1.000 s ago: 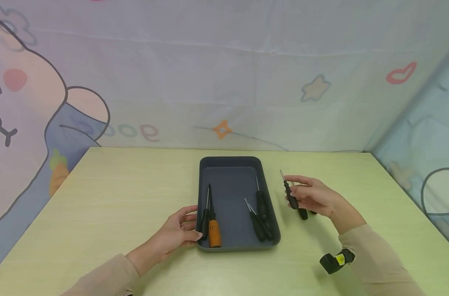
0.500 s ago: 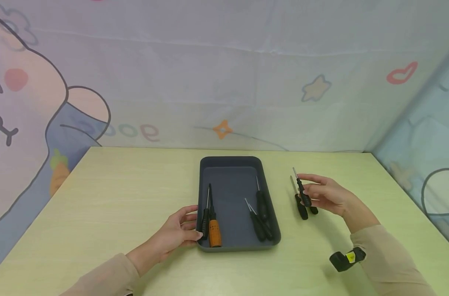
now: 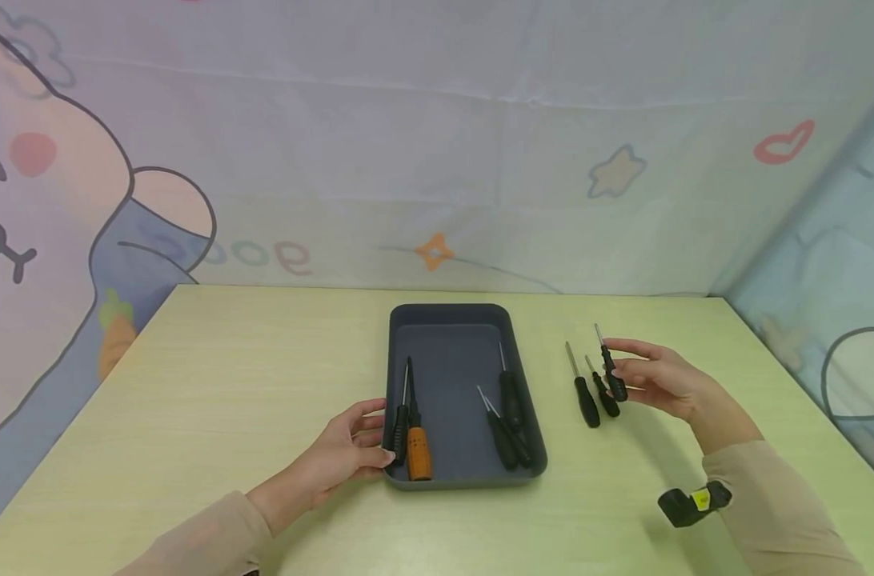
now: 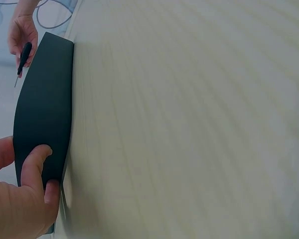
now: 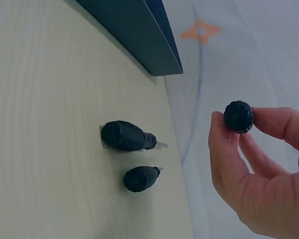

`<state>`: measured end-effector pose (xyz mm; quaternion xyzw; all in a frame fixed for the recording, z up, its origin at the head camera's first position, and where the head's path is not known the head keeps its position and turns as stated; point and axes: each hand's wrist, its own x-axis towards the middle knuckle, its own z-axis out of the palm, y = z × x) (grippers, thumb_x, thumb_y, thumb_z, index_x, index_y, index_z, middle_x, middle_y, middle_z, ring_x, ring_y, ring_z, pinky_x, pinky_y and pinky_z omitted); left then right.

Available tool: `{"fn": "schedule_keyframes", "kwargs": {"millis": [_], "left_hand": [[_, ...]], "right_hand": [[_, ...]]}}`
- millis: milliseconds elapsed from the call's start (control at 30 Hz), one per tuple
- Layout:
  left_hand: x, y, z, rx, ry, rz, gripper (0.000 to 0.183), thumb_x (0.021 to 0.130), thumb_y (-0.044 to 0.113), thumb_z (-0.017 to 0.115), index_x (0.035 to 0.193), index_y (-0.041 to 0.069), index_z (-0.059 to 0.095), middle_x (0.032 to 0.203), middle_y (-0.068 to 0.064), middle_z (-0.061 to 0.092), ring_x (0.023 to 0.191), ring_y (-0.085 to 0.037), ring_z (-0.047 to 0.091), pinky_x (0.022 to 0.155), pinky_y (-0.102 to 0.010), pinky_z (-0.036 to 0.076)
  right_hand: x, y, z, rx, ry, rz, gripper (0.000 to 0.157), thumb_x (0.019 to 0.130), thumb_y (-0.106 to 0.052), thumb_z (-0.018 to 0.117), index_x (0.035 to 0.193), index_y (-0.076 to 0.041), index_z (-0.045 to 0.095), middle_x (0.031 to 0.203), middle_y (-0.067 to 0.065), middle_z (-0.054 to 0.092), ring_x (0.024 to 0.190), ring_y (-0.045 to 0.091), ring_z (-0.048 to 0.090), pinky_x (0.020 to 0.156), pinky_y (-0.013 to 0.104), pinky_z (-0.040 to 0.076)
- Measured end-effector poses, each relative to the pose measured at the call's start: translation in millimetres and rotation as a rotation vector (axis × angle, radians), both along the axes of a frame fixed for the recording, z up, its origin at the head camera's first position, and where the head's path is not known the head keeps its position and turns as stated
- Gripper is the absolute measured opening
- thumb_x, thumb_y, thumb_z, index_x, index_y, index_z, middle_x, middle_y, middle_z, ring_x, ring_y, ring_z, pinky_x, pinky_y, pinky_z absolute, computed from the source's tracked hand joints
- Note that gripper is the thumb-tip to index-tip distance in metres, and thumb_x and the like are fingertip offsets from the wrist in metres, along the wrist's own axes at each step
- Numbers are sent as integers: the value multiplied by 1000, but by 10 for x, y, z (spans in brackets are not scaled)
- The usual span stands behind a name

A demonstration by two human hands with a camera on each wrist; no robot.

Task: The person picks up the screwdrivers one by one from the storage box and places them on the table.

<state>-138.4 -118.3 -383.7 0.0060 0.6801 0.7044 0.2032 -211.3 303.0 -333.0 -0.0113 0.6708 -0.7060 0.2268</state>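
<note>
In the head view my right hand [image 3: 656, 378] pinches a small black-handled screwdriver [image 3: 613, 376] between thumb and fingers, its metal tip pointing up and away. The right wrist view looks at the butt of that screwdriver's handle [image 5: 238, 117]. Just left of it on the table lie a longer black screwdriver [image 3: 587, 400] and a shorter one [image 3: 604, 394], side by side. My left hand [image 3: 346, 444] grips the near left side of a dark grey tray [image 3: 466, 484], thumb at the rim. In the left wrist view its fingers press the tray's outer wall [image 4: 47, 99].
Inside the tray an orange-handled screwdriver [image 3: 418, 454] lies beside a black one [image 3: 399, 436] at the left. Several black screwdrivers [image 3: 511, 400] lie at its right side. A light wooden table [image 3: 264, 344] ends at a printed cloth backdrop [image 3: 336, 160].
My right hand has moved right with the screwdriver, away from the tray, uncovering the two screwdrivers on the table. The left hand and tray have stayed put.
</note>
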Motion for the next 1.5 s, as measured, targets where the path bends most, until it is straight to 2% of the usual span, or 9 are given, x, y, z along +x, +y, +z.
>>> {"fn": "schedule_keyframes", "kwargs": {"millis": [333, 700, 967, 1067, 1233, 1500], "left_hand": [[0, -6, -2, 16, 2, -10, 74, 79, -14, 60, 143, 0, 25, 138, -29, 32, 120, -40, 45, 81, -45, 51], [-9, -7, -8, 19, 5, -5, 73, 79, -14, 60, 143, 0, 27, 138, -29, 33, 119, -39, 47, 81, -44, 51], [-6, 0, -5, 15, 4, -2, 72, 80, -13, 61, 142, 1, 27, 137, -28, 34, 117, -36, 49, 81, -43, 51], [-7, 4, -7, 14, 2, -2, 72, 80, -13, 61, 142, 1, 28, 136, -28, 34, 117, -36, 49, 81, -43, 51], [-8, 5, -15, 24, -1, -3, 72, 79, -13, 61, 142, 2, 28, 137, -28, 34, 117, -36, 49, 81, -44, 51], [-12, -1, -23, 34, -1, -10, 73, 79, -13, 61, 142, 1, 27, 137, -28, 34, 116, -35, 50, 81, -44, 51]], "right_hand": [[1, 84, -13, -60, -24, -12, 38, 93, 2, 48, 98, -29, 68, 88, -1, 62, 79, 9, 62, 72, 28, 52], [-30, 186, -60, -45, -38, -24, 38, 92, 2, 49, 95, -30, 68, 87, -1, 62, 77, 10, 63, 72, 29, 52], [-55, 251, -162, -35, -74, -49, 40, 91, 5, 49, 92, -30, 68, 84, -2, 62, 74, 10, 62, 72, 30, 52], [-61, 261, -195, 3, -83, -63, 39, 90, 4, 51, 91, -31, 67, 86, -3, 61, 74, 10, 62, 72, 30, 51], [-69, 273, -230, 127, -113, -91, 35, 89, 0, 56, 89, -33, 65, 88, -6, 60, 75, 8, 60, 72, 29, 50], [-89, 285, -284, 248, -120, -140, 35, 83, 5, 60, 86, -28, 67, 83, -2, 55, 73, 9, 59, 70, 30, 50]]}}
